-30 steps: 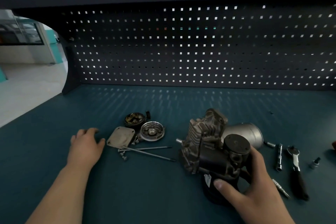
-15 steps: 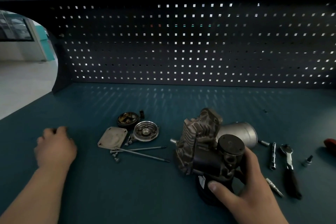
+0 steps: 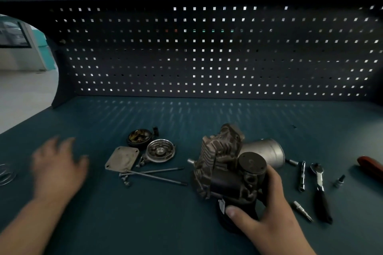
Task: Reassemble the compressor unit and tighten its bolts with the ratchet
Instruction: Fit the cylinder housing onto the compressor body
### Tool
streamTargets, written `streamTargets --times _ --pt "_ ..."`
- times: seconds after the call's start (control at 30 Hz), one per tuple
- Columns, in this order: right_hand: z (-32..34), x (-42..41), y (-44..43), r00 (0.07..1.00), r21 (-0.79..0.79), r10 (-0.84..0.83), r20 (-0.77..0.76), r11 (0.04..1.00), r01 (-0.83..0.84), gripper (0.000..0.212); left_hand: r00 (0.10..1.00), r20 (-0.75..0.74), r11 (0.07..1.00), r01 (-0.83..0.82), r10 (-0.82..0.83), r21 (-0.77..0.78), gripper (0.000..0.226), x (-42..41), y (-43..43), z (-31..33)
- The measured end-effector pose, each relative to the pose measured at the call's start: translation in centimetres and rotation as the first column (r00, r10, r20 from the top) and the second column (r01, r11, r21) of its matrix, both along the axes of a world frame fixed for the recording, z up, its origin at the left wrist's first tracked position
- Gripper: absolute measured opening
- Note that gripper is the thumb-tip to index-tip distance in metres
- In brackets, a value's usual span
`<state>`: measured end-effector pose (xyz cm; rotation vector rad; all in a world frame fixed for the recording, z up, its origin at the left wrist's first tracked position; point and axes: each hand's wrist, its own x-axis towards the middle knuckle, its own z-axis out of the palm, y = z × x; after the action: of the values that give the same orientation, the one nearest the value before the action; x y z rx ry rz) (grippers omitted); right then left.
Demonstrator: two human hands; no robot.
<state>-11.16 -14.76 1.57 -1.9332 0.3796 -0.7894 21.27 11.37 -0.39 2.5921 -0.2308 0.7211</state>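
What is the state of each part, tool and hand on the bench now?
compressor body: gripped by the right hand
left hand: open, blurred, holding nothing
cover plate: off the unit, lying flat
round end cap: off the unit, hollow side up
long bolts: loose on the bench
ratchet: lying on the bench, untouched
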Motion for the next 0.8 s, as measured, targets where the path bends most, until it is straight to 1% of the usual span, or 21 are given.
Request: streamTargets --times 0.03,0.07,0.1,0.17,0.23,0.27,0.3,0.37,0.4,0.47,0.53,0.57,0.63,0.67,0.73,0.77,0.8 --pt "-0.1 0.1 0.1 1.0 0.009 0.009 -0.01 1.0 -0.009 0.105 0.991 0.01 0.99 0.134 -0.134 -0.047 0.055 -2.3 -2.5 0.7" --pt "-0.2 0.2 0.2 1.0 0.015 0.019 -0.02 1.0 -0.019 0.106 0.963 0.036 0.958 0.269 -0.267 -0.102 0.052 -4.9 -5.3 1.8" --pt "-0.4 0.2 0.2 0.999 0.018 0.027 -0.024 0.999 -0.027 0.104 0.922 0.045 0.909 0.388 -0.385 -0.152 0.05 -7.5 -8.2 2.6" --pt "-0.6 0.2 0.1 1.0 0.02 0.024 -0.005 1.0 -0.024 0.098 0.788 0.034 0.759 0.604 -0.615 -0.243 0.049 -11.7 -12.8 3.9" --pt "-0.8 0.1 -0.2 0.999 0.033 -0.032 0.042 0.999 0.03 0.091 0.622 0.004 0.596 0.752 -0.783 -0.283 0.056 -14.6 -16.5 5.4" --pt "-0.8 0.1 -0.4 0.994 0.054 -0.073 0.078 0.996 0.069 0.086 0.562 -0.009 0.542 0.793 -0.827 -0.278 0.061 -15.7 -18.2 6.2" --pt "-0.6 0.1 -0.6 0.986 0.088 -0.118 0.115 0.99 0.108 0.08 0.532 -0.035 0.519 0.808 -0.846 -0.279 0.066 -16.6 -19.6 6.8" --pt "-0.1 0.0 -1.1 0.957 0.192 -0.22 0.188 0.964 0.184 0.068 0.553 -0.093 0.552 0.773 -0.828 -0.313 0.071 -17.1 -21.2 7.8" --pt "0.1 -0.1 -1.5 0.937 0.243 -0.274 0.218 0.945 0.22 0.061 0.566 -0.125 0.573 0.754 -0.815 -0.321 0.071 -16.8 -21.3 8.0" --pt "0.8 -0.4 -2.3 0.906 0.315 -0.357 0.227 0.907 0.279 0.052 0.571 -0.163 0.593 0.759 -0.804 -0.269 0.066 -16.5 -20.9 8.2" --pt "1.2 -0.9 -3.1 0.901 0.375 -0.385 0.201 0.88 0.293 0.048 0.584 -0.137 0.6 0.777 -0.8 -0.191 0.064 -16.8 -20.6 8.1" --pt "1.2 -1.1 -3.5 0.901 0.406 -0.383 0.203 0.87 0.279 0.045 0.604 -0.112 0.614 0.769 -0.789 -0.175 0.066 -17.1 -20.4 7.9" --pt "1.4 -1.3 -4.2 0.897 0.491 -0.382 0.224 0.839 0.235 0.043 0.65 -0.061 0.648 0.737 -0.758 -0.194 0.071 -18.0 -19.4 7.2" --pt "1.4 -1.3 -4.7 0.891 0.57 -0.384 0.243 0.8 0.189 0.047 0.664 -0.037 0.655 0.724 -0.747 -0.217 0.073 -18.4 -18.7 6.9" --pt "1.6 -1.0 -5.5 0.883 0.751 -0.36 0.3 0.66 0.014 0.053 0.679 -0.003 0.657 0.71 -0.735 -0.255 0.077 -19.0 -17.4 6.3" --pt "1.8 -0.7 -5.9 0.885 0.805 -0.334 0.326 0.588 -0.075 0.052 0.683 0.007 0.657 0.707 -0.731 -0.263 0.078 -19.2 -17.0 6.1" --pt "2.0 -0.5 -6.2 0.887 0.829 -0.309 0.343 0.544 -0.131 0.048 0.686 0.017 0.658 0.704 -0.727 -0.269 0.079 -19.5 -16.7 6.1"
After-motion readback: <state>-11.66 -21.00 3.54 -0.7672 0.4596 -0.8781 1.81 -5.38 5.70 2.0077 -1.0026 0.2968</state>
